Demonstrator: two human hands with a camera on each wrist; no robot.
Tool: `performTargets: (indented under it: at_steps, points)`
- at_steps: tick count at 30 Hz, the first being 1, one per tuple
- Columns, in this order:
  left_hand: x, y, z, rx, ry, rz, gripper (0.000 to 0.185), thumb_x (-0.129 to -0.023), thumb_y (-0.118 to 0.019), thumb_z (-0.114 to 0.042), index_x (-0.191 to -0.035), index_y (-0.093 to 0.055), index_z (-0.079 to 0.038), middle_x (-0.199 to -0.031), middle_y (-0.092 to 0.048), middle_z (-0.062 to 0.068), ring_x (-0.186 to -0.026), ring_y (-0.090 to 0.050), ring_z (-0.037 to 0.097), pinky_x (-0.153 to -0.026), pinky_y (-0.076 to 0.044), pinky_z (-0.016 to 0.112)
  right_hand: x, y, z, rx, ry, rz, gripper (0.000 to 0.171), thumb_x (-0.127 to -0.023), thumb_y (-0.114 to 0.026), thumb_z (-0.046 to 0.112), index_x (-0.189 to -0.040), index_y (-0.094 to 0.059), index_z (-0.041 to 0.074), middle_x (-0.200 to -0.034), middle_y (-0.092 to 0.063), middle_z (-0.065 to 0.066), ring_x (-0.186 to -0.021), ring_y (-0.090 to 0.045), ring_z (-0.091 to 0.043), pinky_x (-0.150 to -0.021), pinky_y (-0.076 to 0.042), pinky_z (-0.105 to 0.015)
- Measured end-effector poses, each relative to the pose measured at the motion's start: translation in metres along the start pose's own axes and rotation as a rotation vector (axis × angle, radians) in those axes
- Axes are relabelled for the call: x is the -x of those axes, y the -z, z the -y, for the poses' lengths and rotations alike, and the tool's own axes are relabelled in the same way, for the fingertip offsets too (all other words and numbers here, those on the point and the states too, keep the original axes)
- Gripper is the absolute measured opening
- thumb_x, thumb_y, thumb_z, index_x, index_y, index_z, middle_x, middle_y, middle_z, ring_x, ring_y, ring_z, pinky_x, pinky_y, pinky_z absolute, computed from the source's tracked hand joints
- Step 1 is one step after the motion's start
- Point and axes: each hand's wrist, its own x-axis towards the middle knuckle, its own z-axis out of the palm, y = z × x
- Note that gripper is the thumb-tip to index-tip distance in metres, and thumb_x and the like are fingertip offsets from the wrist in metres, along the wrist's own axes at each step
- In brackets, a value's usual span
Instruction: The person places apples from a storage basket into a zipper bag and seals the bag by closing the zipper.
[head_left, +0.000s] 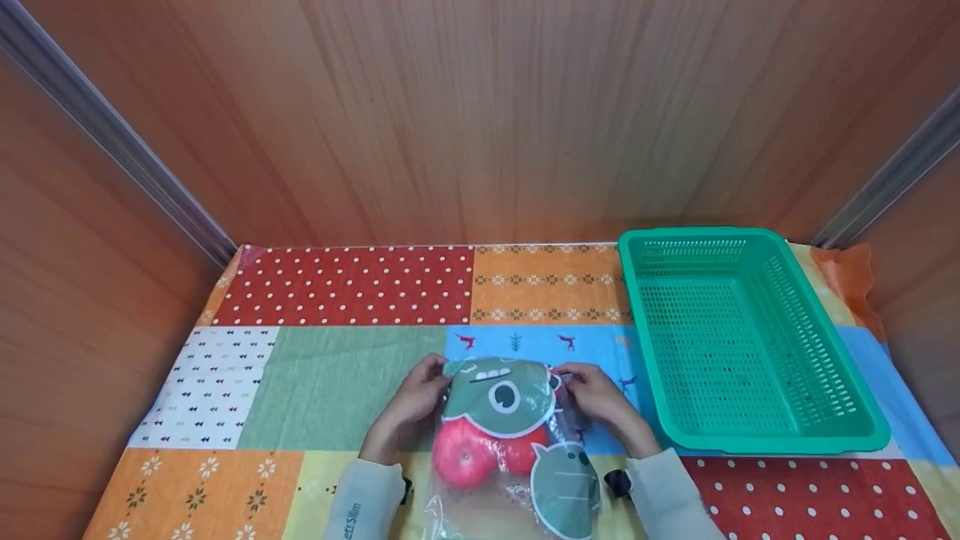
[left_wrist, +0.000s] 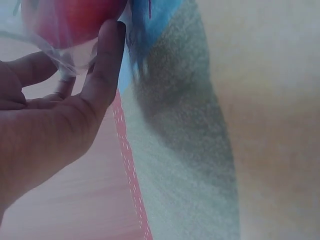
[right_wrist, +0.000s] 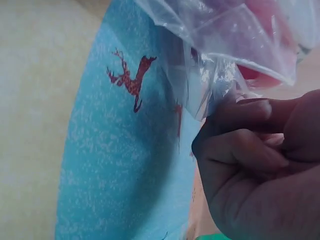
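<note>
A clear plastic bag [head_left: 491, 517] printed with green cartoon animals is held up in front of me, with red, apple-like fruits [head_left: 465, 454] inside. At its upper left corner, my left hand [head_left: 418, 390] pinches the plastic; in the left wrist view the hand [left_wrist: 55, 125] has its thumb and fingers on either side of the bag, just below a red fruit [left_wrist: 75, 20]. My right hand [head_left: 598, 391] grips the upper right corner. Curled fingers of that hand [right_wrist: 245, 165] hold the crumpled plastic [right_wrist: 220, 40] in the right wrist view.
A green perforated basket [head_left: 862, 405] stands to the right on the patchwork tablecloth [head_left: 352, 375]. Wooden panels [head_left: 487, 127] rise behind and on both sides. An orange flap of cloth [head_left: 847, 274] bunches at the back right corner.
</note>
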Motion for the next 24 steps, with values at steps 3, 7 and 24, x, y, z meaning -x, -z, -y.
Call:
performTargets:
  at_steps: [3, 7, 24]
  points:
    - [0.001, 0.002, 0.001, 0.013, -0.005, 0.018, 0.018, -0.107, -0.049, -0.005, -0.123, -0.056, -0.001, -0.111, -0.06, 0.012, -0.099, -0.055, 0.024, -0.085, -0.047, 0.032, -0.003, 0.001, -0.002, -0.046, 0.028, 0.045, 0.027, -0.107, -0.046, -0.001, -0.122, -0.069, -0.003, -0.111, -0.07, -0.013, -0.087, -0.058, -0.02, -0.071, -0.046, -0.027]
    - [0.0, 0.005, 0.003, 0.016, -0.018, 0.023, 0.017, -0.108, -0.049, -0.005, -0.122, -0.057, -0.002, -0.113, -0.06, 0.011, -0.1, -0.056, 0.025, -0.086, -0.048, 0.033, -0.005, 0.007, -0.007, -0.106, 0.067, 0.16, 0.031, -0.111, -0.046, 0.004, -0.137, -0.057, -0.007, -0.101, -0.069, -0.01, -0.072, -0.054, -0.016, -0.063, -0.044, -0.024]
    - [-0.011, 0.011, 0.002, -0.084, -0.016, -0.067, 0.017, -0.109, -0.048, -0.005, -0.12, -0.061, -0.004, -0.123, -0.061, 0.015, -0.112, -0.056, 0.03, -0.095, -0.046, 0.042, 0.023, 0.01, 0.005, 0.209, -0.012, 0.041, 0.012, -0.101, -0.064, 0.001, -0.089, -0.065, 0.004, -0.084, -0.061, -0.004, -0.08, -0.057, -0.021, -0.075, -0.048, -0.033]
